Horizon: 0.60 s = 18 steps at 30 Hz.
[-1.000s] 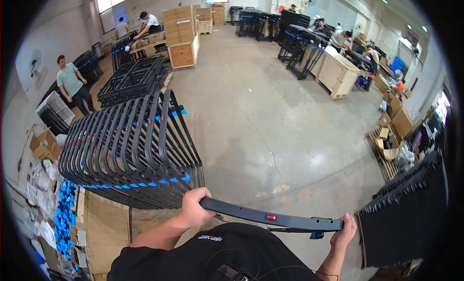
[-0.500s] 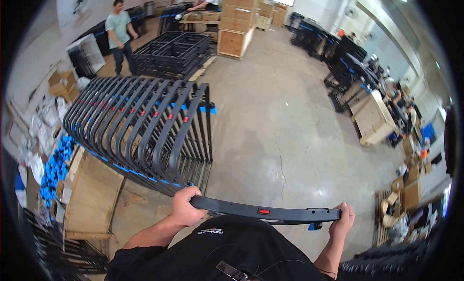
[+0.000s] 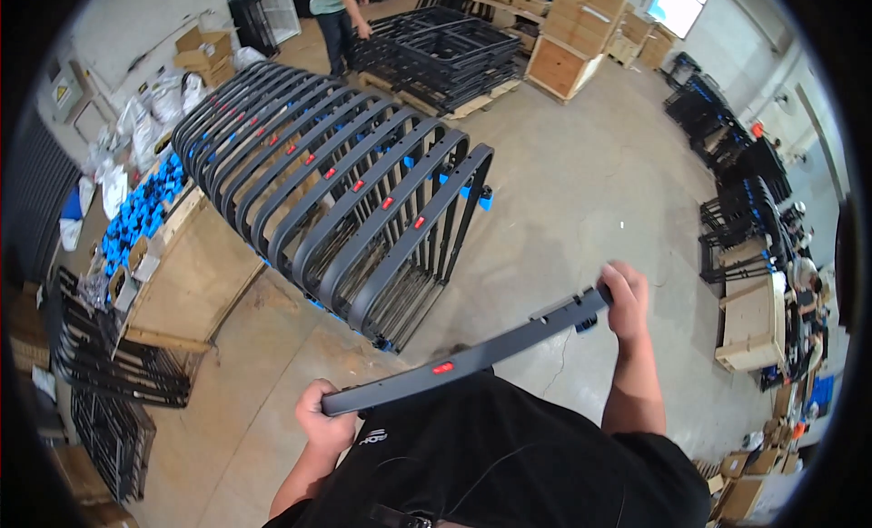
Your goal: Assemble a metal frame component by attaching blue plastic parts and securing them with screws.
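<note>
Across the front of my body I hold a dark grey metal frame (image 3: 495,349), its top bar marked by a small red label. My left hand (image 3: 325,417) is wrapped round the bar's left end. At the raised far end, my right hand (image 3: 627,296) grips the other corner. A small blue-and-black part sits under the bar near that hand; the rest of the frame is mostly hidden. Just ahead on the left stands a row of several similar curved metal frames (image 3: 363,224), with red labels on top and blue pieces at their lower parts.
A person (image 3: 336,24) in a light green shirt stands by stacked black frames (image 3: 445,51) on a pallet. Wooden crates (image 3: 568,46) stand behind. On the left are a wooden board (image 3: 195,278) and a pile of blue parts (image 3: 150,201). More black frames (image 3: 740,228) line the right side.
My view has turned left, bringing the frame row closer to the middle. The held frame has tilted, its right end rising and swinging forward. The person now reaches to the stacked frames.
</note>
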Tool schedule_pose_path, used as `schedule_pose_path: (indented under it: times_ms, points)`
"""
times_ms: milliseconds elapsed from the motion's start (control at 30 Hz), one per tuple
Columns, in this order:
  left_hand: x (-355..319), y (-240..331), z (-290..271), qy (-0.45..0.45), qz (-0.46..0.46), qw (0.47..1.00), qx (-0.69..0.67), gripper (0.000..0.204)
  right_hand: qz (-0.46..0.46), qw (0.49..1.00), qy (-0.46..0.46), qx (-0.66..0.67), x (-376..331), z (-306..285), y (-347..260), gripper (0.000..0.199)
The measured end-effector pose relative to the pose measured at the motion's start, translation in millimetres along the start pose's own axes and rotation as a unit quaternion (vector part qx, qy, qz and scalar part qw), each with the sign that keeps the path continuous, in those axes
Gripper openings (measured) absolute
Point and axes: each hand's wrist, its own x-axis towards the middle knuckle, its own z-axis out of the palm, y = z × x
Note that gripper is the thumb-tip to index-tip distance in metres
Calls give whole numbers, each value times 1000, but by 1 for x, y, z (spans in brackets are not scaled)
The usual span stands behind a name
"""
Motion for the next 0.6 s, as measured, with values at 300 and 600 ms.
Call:
schedule_pose_path:
  times_ms: [300, 600]
  points:
    - [-3, 5, 130, 179, -140, 966, 126, 18, 14, 976, -208, 70, 220, 78, 116, 35]
    - [39, 5, 211, 223, -181, 923, 258, 22, 40, 939, -295, 174, 317, 136, 184, 34]
